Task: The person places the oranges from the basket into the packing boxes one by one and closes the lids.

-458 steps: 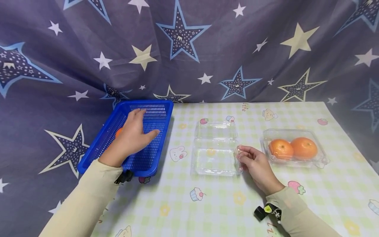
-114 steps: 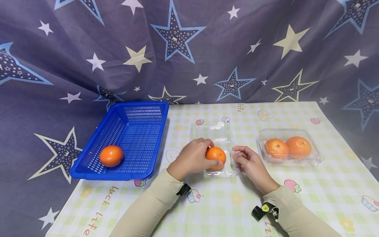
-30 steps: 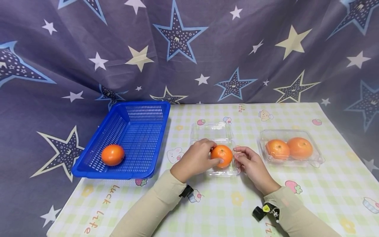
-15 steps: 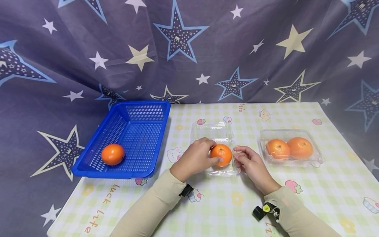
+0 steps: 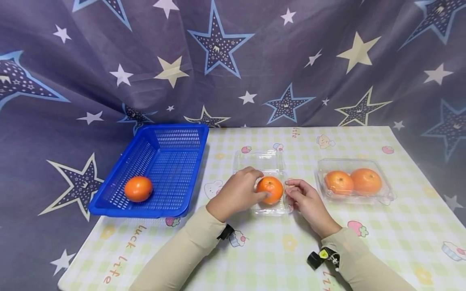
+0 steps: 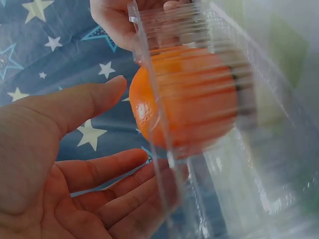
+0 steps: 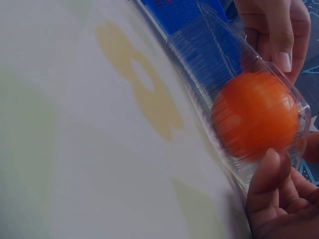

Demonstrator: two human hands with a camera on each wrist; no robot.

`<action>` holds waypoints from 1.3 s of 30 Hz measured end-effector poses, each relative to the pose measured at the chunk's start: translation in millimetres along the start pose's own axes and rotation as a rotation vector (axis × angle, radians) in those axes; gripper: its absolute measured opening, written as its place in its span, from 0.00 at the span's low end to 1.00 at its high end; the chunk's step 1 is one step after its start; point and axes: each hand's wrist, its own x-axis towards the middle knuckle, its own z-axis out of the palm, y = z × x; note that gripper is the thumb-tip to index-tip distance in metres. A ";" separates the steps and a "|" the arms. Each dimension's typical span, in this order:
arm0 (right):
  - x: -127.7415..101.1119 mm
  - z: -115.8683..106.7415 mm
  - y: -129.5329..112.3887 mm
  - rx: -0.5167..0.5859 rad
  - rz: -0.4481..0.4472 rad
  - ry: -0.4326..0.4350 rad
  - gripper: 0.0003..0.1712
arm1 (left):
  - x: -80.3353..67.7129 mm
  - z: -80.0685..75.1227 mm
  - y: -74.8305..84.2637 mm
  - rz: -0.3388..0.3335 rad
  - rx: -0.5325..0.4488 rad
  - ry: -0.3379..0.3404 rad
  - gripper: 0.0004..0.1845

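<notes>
An orange sits in the right part of a clear plastic clamshell box, whose lid lies folded back behind it. My left hand is at the orange's left side. In the left wrist view, a small gap shows between its thumb and the orange, and its fingers are spread loosely. My right hand pinches the right edge of the box between thumb and fingers, as the right wrist view also shows.
At the left stands a blue perforated basket with one orange in it. A closed clear box holding two oranges stands at the right. A checked cloth covers the table; a star-patterned curtain hangs behind.
Earlier my left hand was over the basket, then brought an orange into the box and shifted it right. Now its thumb and fingers have loosened from it. My right hand keeps its place.
</notes>
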 end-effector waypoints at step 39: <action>0.2 2.1 1.9 -0.007 0.005 0.007 0.19 | -21.8 -90.8 -18.8 0.024 0.262 0.067 0.31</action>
